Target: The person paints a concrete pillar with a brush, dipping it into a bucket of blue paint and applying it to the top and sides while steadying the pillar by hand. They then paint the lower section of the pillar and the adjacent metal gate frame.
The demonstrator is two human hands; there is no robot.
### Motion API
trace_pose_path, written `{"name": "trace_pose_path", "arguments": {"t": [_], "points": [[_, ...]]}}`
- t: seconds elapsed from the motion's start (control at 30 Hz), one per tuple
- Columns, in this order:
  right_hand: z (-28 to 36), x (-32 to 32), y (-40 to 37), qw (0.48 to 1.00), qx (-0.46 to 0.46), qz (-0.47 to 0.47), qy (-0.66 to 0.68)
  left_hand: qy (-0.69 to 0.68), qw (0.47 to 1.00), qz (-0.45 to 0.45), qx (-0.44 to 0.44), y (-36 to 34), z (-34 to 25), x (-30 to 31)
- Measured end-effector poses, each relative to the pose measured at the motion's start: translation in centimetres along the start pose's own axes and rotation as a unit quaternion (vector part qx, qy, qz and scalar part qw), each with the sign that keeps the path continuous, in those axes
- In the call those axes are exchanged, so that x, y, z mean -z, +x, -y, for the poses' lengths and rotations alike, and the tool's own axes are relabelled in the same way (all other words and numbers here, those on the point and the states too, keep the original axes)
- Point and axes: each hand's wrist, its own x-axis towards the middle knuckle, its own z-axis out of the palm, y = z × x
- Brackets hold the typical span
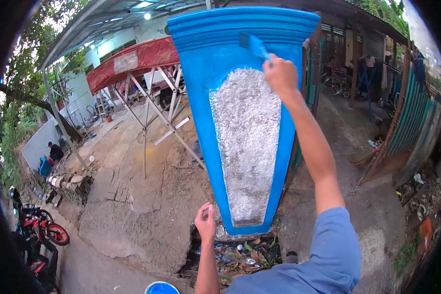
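My right hand [281, 74] is closed on the handle of a paintbrush [254, 45], whose bristles lie against the blue upper face of a tall pillar [201, 68], just under its stepped top moulding. The pillar narrows downward and has a rough white textured panel [247, 142] framed in blue. Lower left of the panel, my left hand [206, 223] is raised beside the pillar's lower edge with its fingers bent; whether it holds anything is too small to tell. A container of blue paint [162, 288] shows at the bottom edge.
A metal frame stand with a red cover [132, 63] is behind left. Motorcycles [44, 230] are at the far left, and a seated person [55, 152] is beyond. A litter-filled ditch [235, 255] lies below the pillar. A corrugated fence [406, 127] stands right.
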Motion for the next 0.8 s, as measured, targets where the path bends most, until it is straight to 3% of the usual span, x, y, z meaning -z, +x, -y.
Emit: {"name": "trace_pose_path", "arguments": {"t": [0.2, 0.3, 0.37, 0.43, 0.5, 0.57, 0.67, 0.8], "points": [[-8.5, 5.4, -2.0, 0.986, -0.120, -0.096, -0.066, -0.028, 0.998, 0.057, 0.019, -0.1, -1.0, -1.9], [-8.1, 6.5, -2.7, 0.973, -0.157, -0.140, -0.095, -0.038, 0.997, 0.066, -0.001, -0.1, -0.7, -3.5], [-6.6, 5.4, -2.4, 0.977, -0.180, -0.095, -0.062, -0.023, 0.996, 0.085, -0.008, -0.4, -0.3, -4.4], [-5.3, 1.3, -2.2, 0.985, -0.150, -0.034, -0.081, -0.026, 0.994, 0.103, -0.009, -1.0, -0.1, -5.5], [-1.1, 0.3, -2.6, 0.997, -0.064, 0.006, -0.047, -0.001, 0.990, 0.141, 0.020, -1.7, -1.5, -6.7], [1.3, -0.2, -3.2, 0.999, 0.037, 0.011, -0.027, 0.021, 0.987, 0.156, 0.025, -2.0, -1.3, -7.9], [1.4, 1.1, -2.0, 0.995, 0.092, 0.019, 0.023, 0.016, 0.984, 0.176, -0.009, -2.5, -0.6, -8.8], [-3.1, 4.6, 0.9, 1.000, 0.012, -0.023, -0.009, 0.063, 0.978, 0.196, 0.040, -3.2, -0.7, -9.4]]}}
